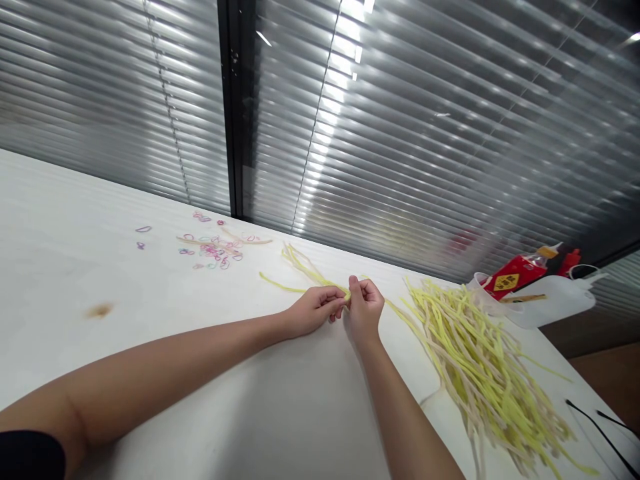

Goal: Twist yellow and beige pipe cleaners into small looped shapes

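Observation:
Both of my hands meet over the white table, pinching yellow yarn strands (311, 270) between them. My left hand (315, 311) comes from the left, its thumb and fingers closed on the strands. Opposite it, my right hand (366, 307) is closed too, thumb up, gripping the same strands at the point where the hands touch. Loose yellow and beige ends fan out beyond my left hand toward the window. To the right of my hands lies a large pile of yellow and beige yarn strands (475, 360). What sits exactly between the fingertips is hidden.
Small coloured rubber bands (215, 250) lie scattered on the white table (175, 400) at the back left. At the right edge are a red bottle (520, 273), a white squeeze bottle (555, 300), a clear cup (487, 297) and glasses (600, 430). Window blinds (425, 133) rise behind.

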A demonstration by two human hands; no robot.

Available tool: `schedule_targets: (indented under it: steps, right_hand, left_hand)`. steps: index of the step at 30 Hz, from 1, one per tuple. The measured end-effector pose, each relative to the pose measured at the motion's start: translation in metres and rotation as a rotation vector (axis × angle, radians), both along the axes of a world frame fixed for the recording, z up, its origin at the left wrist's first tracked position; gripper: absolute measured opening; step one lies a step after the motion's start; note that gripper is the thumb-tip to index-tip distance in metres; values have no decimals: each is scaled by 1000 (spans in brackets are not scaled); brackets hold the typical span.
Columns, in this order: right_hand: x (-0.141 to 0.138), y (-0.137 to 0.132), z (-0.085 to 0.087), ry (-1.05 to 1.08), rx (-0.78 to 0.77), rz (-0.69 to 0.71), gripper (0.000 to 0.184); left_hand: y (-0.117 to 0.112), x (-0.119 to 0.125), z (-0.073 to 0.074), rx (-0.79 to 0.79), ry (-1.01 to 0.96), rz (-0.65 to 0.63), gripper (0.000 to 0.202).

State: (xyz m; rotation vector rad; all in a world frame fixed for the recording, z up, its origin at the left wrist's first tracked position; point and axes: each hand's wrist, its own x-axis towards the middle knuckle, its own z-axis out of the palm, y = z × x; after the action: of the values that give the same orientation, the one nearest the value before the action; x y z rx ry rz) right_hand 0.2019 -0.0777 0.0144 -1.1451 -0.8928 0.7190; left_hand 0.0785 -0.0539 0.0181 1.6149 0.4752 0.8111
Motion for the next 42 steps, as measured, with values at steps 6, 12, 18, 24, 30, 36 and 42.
schedule_targets:
  steps: [6, 12, 18, 24, 30, 36, 42]
  right_hand:
    - [-1, -3, 3, -192, 30, -30, 48]
    - [-3, -6, 6, -180, 61, 73, 47]
    - [-5, -4, 5, -138, 46, 124, 44]
    - [-5, -2, 0, -91, 42, 164, 42]
    - [-3, -2, -1, -89, 69, 136, 45]
    - [-3, -5, 3, -131, 62, 76, 49]
    - [-1, -3, 0, -203, 15, -27, 49]
  left_hand:
    - [0, 0, 1, 49, 37, 19, 28]
    - [1, -1, 1, 49, 37, -2, 26]
    - [1, 0, 3, 26, 24, 7, 25]
    - [1, 0, 1, 23, 15, 15, 25]
    - [0, 0, 3, 11, 19, 29, 25]
    - [-1, 0, 3, 32, 50, 47, 26]
    - [0, 0, 2, 33, 55, 70, 26]
